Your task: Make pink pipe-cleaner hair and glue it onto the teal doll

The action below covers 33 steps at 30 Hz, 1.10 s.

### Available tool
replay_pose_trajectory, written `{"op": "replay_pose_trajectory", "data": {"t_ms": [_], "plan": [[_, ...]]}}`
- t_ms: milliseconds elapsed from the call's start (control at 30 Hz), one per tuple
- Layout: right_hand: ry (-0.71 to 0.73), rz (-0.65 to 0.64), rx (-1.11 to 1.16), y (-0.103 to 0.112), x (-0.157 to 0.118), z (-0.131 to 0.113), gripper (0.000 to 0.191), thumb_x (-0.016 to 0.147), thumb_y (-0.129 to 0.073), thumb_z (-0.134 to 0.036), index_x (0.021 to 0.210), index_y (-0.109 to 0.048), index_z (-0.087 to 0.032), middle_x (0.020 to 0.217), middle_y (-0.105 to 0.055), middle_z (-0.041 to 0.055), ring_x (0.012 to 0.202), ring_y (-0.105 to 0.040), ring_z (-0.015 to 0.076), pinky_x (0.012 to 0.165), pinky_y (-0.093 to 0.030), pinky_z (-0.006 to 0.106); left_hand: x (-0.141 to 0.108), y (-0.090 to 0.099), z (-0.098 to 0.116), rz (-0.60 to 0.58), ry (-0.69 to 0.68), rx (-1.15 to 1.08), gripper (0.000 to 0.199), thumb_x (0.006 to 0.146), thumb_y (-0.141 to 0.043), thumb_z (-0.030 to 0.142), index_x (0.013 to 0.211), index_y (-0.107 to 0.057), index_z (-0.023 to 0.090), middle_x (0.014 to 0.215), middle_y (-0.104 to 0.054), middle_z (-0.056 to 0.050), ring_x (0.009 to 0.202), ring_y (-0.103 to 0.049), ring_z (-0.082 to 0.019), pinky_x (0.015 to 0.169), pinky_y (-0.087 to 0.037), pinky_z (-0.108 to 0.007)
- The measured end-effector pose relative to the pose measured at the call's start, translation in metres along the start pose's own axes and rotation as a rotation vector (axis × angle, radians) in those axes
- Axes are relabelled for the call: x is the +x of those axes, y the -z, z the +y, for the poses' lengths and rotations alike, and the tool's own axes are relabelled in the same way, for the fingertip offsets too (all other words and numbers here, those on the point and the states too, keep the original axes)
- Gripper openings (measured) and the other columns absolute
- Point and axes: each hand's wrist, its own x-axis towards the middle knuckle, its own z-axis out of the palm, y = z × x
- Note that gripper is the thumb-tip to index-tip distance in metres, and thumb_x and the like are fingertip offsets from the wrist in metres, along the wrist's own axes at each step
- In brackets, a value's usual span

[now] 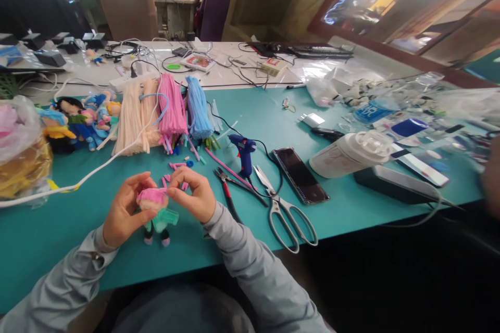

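Note:
My left hand (124,210) is closed around the head of a small pipe-cleaner doll (159,221) with pink hair, a green outfit and dark legs with pale pink feet. At the top of its hair, my right hand (193,195) pinches a short pink pipe-cleaner piece (164,190). Just beyond both hands lie more cut pink pieces (177,165). To the right are red-handled pliers (228,195), a blue glue gun (245,155) standing on the mat, and grey-handled scissors (287,213) with their blades slightly apart.
Bundles of peach (135,114), pink (172,106) and blue (199,109) pipe cleaners lie behind the hands. Finished dolls (84,119) are heaped at left. A phone (300,174) and a white cup (347,153) lie rightward. A white cable (97,169) crosses the left side.

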Motion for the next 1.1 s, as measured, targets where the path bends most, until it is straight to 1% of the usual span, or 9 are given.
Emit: {"op": "replay_pose_trajectory", "data": {"t_ms": [133, 233, 400, 533, 633, 767, 833, 933, 1100], "plan": [[-0.024, 0.106, -0.076, 0.008, -0.008, 0.003, 0.03, 0.079, -0.068, -0.043, 0.061, -0.057, -0.021, 0.066, -0.056, 0.0001, 0.063, -0.051, 0.0147, 0.068, -0.046, 0.032, 0.0, 0.002, 0.0, 0.009, 0.03, -0.009, 0.059, 0.067, -0.08, 0.019, 0.121, -0.057, 0.022, 0.094, -0.065, -0.005, 0.077, -0.066, -0.015, 0.063, -0.056, -0.024], [-0.049, 0.149, -0.321, 0.016, -0.023, 0.007, 0.021, 0.08, -0.066, -0.032, 0.063, -0.06, -0.021, 0.067, -0.053, -0.0002, 0.061, -0.049, 0.0135, 0.062, -0.043, 0.029, 0.0, 0.002, 0.002, 0.012, 0.072, -0.018, 0.06, 0.067, -0.081, 0.02, 0.122, -0.056, 0.022, 0.096, -0.067, -0.006, 0.078, -0.068, -0.016, 0.063, -0.057, -0.025], [-0.025, 0.073, -0.898, 0.022, -0.052, 0.016, 0.013, 0.081, -0.067, -0.023, 0.069, -0.069, -0.02, 0.07, -0.056, 0.0027, 0.069, -0.054, 0.0169, 0.069, -0.041, 0.032, 0.001, 0.002, 0.003, -0.024, 0.111, 0.004, 0.057, 0.068, -0.08, 0.02, 0.119, -0.057, 0.018, 0.09, -0.069, -0.006, 0.075, -0.07, -0.018, 0.062, -0.058, -0.027], [-0.01, 0.035, -1.028, 0.028, -0.059, 0.013, 0.013, 0.084, -0.065, -0.026, 0.075, -0.073, -0.02, 0.073, -0.061, 0.0055, 0.072, -0.056, 0.0187, 0.072, -0.041, 0.035, 0.002, 0.002, 0.003, -0.032, 0.131, 0.035, 0.055, 0.067, -0.081, 0.021, 0.117, -0.057, 0.017, 0.091, -0.071, -0.006, 0.076, -0.071, -0.019, 0.064, -0.058, -0.028], [-0.018, 0.144, -0.949, 0.049, -0.054, 0.001, 0.016, 0.087, -0.061, -0.03, 0.089, -0.073, -0.02, 0.075, -0.063, 0.0058, 0.071, -0.058, 0.0184, 0.07, -0.044, 0.033, 0.003, 0.002, 0.004, -0.028, 0.118, 0.014, 0.053, 0.067, -0.081, 0.021, 0.114, -0.058, 0.017, 0.091, -0.072, -0.007, 0.078, -0.072, -0.019, 0.066, -0.059, -0.028], [-0.168, 0.515, -0.897, 0.094, -0.04, -0.009, 0.023, 0.085, -0.058, -0.036, 0.096, -0.067, -0.018, 0.079, -0.064, 0.0052, 0.068, -0.059, 0.0183, 0.069, -0.048, 0.033, 0.002, 0.003, 0.004, 0.004, 0.078, -0.009, 0.051, 0.069, -0.08, 0.021, 0.116, -0.059, 0.019, 0.094, -0.073, -0.007, 0.077, -0.072, -0.019, 0.065, -0.06, -0.027], [-0.279, 0.623, -0.918, 0.115, -0.029, -0.007, 0.035, 0.078, -0.064, -0.04, 0.103, -0.064, -0.015, 0.088, -0.066, 0.0082, 0.071, -0.06, 0.02, 0.071, -0.05, 0.035, 0.002, 0.004, 0.004, 0.051, 0.029, -0.006, 0.051, 0.07, -0.079, 0.02, 0.117, -0.06, 0.022, 0.096, -0.072, -0.006, 0.078, -0.072, -0.018, 0.065, -0.06, -0.026], [-0.414, 0.617, -0.994, 0.131, -0.007, 0.001, 0.046, 0.072, -0.067, -0.042, 0.109, -0.063, -0.015, 0.1, -0.066, 0.0121, 0.08, -0.063, 0.0225, 0.076, -0.05, 0.037, 0.0, 0.004, 0.003, 0.111, -0.072, 0.007, 0.053, 0.07, -0.078, 0.015, 0.118, -0.06, 0.026, 0.099, -0.071, -0.003, 0.084, -0.071, -0.017, 0.072, -0.059, -0.025], [-0.657, 0.459, -1.071, 0.131, 0.023, 0.008, 0.024, 0.075, -0.064, -0.04, 0.082, -0.068, -0.017, 0.085, -0.069, 0.0122, 0.086, -0.065, 0.0276, 0.074, -0.048, 0.035, -0.001, 0.0, 0.001, 0.139, -0.192, 0.094, 0.056, 0.067, -0.079, 0.011, 0.117, -0.058, 0.023, 0.101, -0.07, -0.005, 0.085, -0.07, -0.017, 0.071, -0.058, -0.026]]}}
